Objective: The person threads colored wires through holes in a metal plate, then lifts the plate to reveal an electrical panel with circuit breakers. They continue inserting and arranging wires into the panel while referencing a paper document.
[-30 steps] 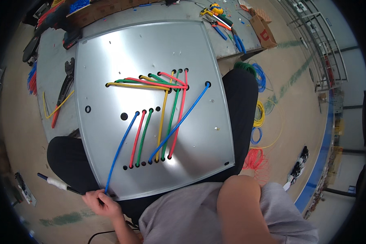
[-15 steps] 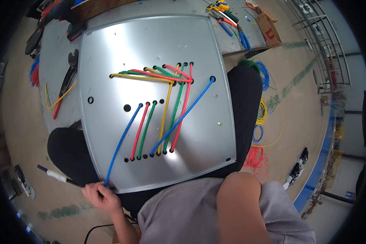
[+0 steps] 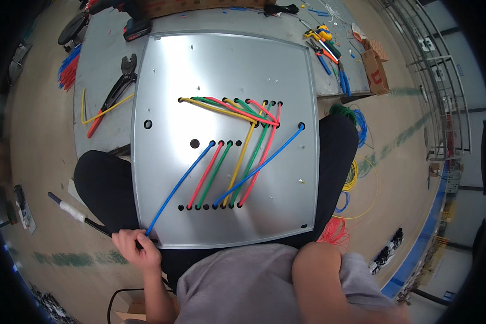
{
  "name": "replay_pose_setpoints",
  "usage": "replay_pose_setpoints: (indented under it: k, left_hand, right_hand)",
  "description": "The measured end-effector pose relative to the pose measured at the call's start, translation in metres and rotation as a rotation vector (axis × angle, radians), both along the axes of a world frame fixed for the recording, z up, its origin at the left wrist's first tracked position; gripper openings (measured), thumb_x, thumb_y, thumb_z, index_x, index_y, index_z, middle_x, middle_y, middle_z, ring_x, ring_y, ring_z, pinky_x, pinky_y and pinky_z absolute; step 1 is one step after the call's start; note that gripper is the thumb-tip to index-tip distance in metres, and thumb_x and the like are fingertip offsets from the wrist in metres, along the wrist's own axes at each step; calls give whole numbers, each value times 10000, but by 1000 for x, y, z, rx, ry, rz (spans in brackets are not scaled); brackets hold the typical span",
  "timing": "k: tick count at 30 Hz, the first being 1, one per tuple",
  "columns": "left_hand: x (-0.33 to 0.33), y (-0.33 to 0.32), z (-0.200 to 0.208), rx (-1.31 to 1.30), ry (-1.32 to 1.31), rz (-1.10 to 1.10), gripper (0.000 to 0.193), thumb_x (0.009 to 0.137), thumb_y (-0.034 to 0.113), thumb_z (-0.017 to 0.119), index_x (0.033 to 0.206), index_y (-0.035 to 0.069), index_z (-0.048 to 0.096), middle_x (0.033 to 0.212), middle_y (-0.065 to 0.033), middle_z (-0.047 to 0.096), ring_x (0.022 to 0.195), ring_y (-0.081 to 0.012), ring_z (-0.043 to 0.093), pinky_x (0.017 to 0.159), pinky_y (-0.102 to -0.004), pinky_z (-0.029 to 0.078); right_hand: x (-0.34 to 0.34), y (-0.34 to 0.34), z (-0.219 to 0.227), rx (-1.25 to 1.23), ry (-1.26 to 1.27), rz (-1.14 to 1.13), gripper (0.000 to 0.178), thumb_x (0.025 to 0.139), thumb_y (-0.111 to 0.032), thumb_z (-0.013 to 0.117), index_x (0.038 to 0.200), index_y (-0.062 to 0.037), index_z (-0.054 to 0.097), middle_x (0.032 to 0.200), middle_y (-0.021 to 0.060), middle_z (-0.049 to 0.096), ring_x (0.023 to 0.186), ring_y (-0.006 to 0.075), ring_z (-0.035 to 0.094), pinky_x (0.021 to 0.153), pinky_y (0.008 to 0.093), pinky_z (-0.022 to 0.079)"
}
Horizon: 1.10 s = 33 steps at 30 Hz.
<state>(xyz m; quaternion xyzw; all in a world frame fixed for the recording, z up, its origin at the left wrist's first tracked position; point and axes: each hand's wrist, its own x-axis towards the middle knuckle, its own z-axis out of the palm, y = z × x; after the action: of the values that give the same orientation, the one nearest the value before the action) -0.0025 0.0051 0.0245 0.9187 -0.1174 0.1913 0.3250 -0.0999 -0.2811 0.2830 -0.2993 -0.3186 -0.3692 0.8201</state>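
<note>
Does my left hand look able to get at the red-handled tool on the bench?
Probably yes, once freed: the left hand seems busy with a blue wire, but the red-handled tool lies left of the metal panel with just a yellow wire across it.

we see bright light, white glare on the metal surface [image 3: 286, 183] near its upper left corner, fisheye-bent outlines, black rims and a blurred right forearm [image 3: 356, 310].
</note>
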Motion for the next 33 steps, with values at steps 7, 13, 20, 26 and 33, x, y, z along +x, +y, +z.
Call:
replay_pose_setpoints:
  k: [7, 13, 20, 26, 33]
  left_hand:
    - [1, -2, 3, 1, 3, -35, 135, 929, 34, 553, 797, 20, 577, 782, -95, 531, 789, -277, 438, 723, -403, 349]
    - [-2, 0, 1, 31, 9, 7, 133, 918, 34, 545, 787, 26, 572, 775, -89, 537, 787, -271, 443, 736, -395, 355]
    - [-7, 9, -7, 45, 38, 29, 239, 996, 182, 554, 806, 37, 548, 780, -99, 513, 806, -275, 450, 758, -409, 355]
    - [-5, 6, -4, 81, 43, 38, 256, 984, 216, 549, 778, 64, 554, 764, -89, 491, 779, -278, 442, 732, -407, 342]
    - [-3, 1, -1, 89, 44, 53, 240, 975, 198, 555, 780, 60, 546, 757, -90, 496, 770, -277, 441, 736, -412, 339]
  right_hand:
    - [82, -113, -47, -119, -40, 295, 321, 1006, -225, 590, 746, -47, 645, 601, 70, 631, 415, 156, 495, 468, 372, 543]
    - [163, -179, -133, -856, 659, -444, 361, 1005, -229, 629, 721, -10, 666, 629, 56, 607, 533, 159, 509, 537, 311, 405]
    - [188, -196, -190, -1140, 999, -511, 152, 948, -117, 699, 1065, -23, 725, 951, 78, 649, 908, 220, 603, 822, 340, 491]
    - [191, -200, -193, -1354, 1230, -239, 302, 986, -212, 726, 1230, -36, 699, 1035, 87, 572, 978, 224, 544, 838, 328, 480]
    - [190, -202, -189, -1334, 1245, -161, 309, 1009, -222, 710, 1255, -35, 689, 1030, 71, 525, 890, 195, 506, 796, 314, 467]
